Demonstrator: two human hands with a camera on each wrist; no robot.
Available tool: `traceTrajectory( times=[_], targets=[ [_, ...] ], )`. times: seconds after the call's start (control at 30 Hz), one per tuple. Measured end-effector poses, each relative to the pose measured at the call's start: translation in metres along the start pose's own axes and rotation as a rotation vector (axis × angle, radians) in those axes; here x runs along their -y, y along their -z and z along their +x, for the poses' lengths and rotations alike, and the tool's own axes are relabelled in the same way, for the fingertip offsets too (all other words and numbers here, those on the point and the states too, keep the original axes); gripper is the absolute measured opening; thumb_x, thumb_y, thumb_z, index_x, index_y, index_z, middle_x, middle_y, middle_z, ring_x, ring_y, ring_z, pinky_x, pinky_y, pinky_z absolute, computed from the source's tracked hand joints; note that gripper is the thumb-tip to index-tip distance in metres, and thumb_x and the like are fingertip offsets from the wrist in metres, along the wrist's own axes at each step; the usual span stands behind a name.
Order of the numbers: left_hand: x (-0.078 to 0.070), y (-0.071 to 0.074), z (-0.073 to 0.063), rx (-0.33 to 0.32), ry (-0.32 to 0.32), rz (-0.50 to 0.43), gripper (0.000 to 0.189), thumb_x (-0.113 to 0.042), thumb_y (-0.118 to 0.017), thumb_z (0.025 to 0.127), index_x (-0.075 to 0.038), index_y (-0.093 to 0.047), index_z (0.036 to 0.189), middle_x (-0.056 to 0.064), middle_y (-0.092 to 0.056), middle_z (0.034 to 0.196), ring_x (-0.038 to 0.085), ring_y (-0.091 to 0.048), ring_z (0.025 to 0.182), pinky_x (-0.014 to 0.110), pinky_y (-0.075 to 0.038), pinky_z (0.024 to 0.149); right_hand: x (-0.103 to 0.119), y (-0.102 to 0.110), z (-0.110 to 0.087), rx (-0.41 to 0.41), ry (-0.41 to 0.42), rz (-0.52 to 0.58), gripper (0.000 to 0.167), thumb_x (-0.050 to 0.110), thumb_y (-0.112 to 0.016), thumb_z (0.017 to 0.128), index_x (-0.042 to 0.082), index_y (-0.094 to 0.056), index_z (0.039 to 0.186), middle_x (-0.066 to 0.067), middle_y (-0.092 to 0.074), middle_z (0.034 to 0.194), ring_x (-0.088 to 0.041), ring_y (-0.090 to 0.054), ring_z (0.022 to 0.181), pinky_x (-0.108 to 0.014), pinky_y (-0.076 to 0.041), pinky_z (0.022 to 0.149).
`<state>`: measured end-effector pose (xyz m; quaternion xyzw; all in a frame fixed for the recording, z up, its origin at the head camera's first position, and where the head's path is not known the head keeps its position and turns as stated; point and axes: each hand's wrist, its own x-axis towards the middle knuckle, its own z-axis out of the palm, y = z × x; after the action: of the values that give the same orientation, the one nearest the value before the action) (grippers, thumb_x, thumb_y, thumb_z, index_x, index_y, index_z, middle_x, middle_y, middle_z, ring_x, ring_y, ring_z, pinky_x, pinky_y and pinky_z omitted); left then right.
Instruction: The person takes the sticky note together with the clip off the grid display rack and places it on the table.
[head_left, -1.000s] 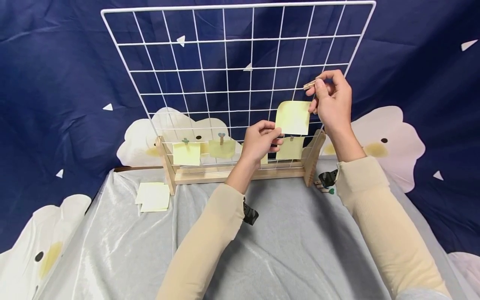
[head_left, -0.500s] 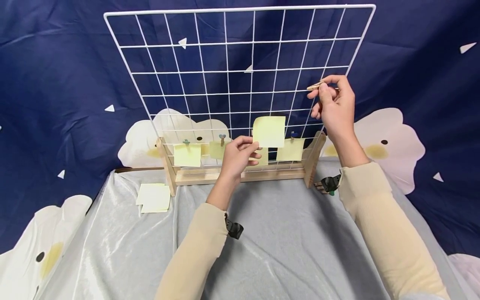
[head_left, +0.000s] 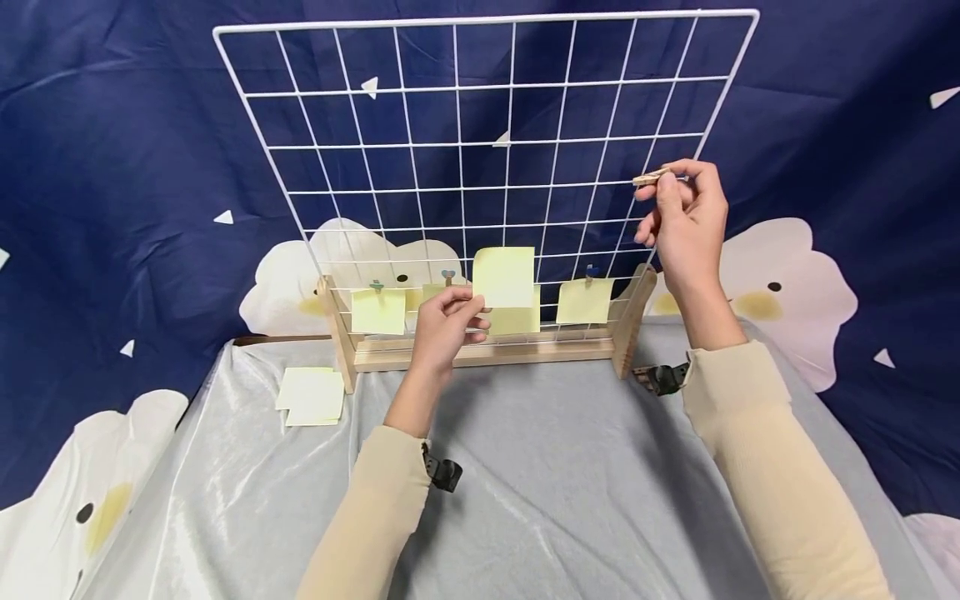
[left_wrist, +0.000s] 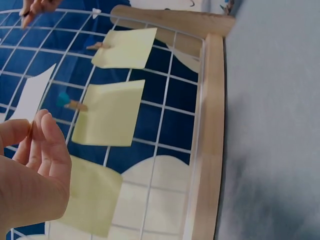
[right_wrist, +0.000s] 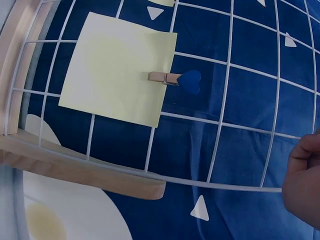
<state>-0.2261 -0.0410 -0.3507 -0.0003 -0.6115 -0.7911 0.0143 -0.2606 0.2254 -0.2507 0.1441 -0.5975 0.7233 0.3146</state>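
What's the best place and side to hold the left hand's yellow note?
Probably its lower left corner, pinched from the left, where the left hand has it: the yellow note is a thin, nearly flat sheet, and this leaves its top edge uncovered.

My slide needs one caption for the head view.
Left hand holds a yellow note in front of a white wire grid; right hand pinches a wooden clothespin.

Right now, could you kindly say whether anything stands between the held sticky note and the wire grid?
Low down, a clipped sticky note hangs on the wire grid, partly behind the held sticky note in the head view; higher up, nothing visible blocks the way.
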Motion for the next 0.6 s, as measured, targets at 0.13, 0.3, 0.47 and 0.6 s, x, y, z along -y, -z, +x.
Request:
traceTrajectory(
  times=[0.13, 0.3, 0.47, 0.6],
  targets=[
    [0.0, 0.01, -0.002, -0.029, 0.003, -0.003, 0.011, -0.006, -0.068, 0.096, -0.002, -0.063, 0.106, 0.008, -0.073, 0.09, 0.013, -0.068, 0.067, 0.025, -0.059, 0.06, -0.002, 0.005, -0.004, -0.015, -0.01, 0.006, 0.004, 0.006, -0.056, 0.103, 0.008, -0.059, 0.105, -0.011, -0.068, 0.08, -0.012, -0.051, 0.038, -0.018, -0.039, 0.039],
    [-0.001, 0.02, -0.005, -0.054, 0.002, -0.024, 0.01, -0.005, -0.068, 0.096, -0.003, -0.063, 0.104, 0.013, -0.073, 0.092, 0.014, -0.068, 0.066, 0.025, -0.059, 0.06, -0.008, 0.013, -0.012, -0.006, -0.05, -0.012, 0.003, 0.008, -0.057, 0.103, 0.008, -0.059, 0.105, -0.01, -0.067, 0.08, -0.012, -0.051, 0.038, -0.019, -0.04, 0.039],
    [0.0, 0.029, -0.009, -0.055, -0.001, -0.028, 0.009, -0.004, -0.067, 0.096, -0.002, -0.063, 0.104, 0.009, -0.072, 0.088, 0.013, -0.067, 0.065, 0.024, -0.058, 0.058, -0.015, 0.021, -0.022, 0.008, -0.067, -0.037, 0.005, 0.008, -0.058, 0.103, 0.007, -0.062, 0.104, -0.008, -0.067, 0.08, -0.011, -0.052, 0.039, -0.018, -0.039, 0.038],
    [0.001, 0.038, -0.011, -0.067, 0.0, -0.01, 0.011, -0.003, -0.067, 0.096, 0.0, -0.062, 0.106, 0.006, -0.071, 0.085, 0.013, -0.067, 0.064, 0.024, -0.058, 0.057, -0.02, 0.026, -0.028, 0.031, -0.084, -0.058, 0.005, 0.006, -0.057, 0.103, 0.006, -0.062, 0.103, -0.006, -0.067, 0.08, -0.011, -0.052, 0.041, -0.018, -0.04, 0.04]
  ],
)
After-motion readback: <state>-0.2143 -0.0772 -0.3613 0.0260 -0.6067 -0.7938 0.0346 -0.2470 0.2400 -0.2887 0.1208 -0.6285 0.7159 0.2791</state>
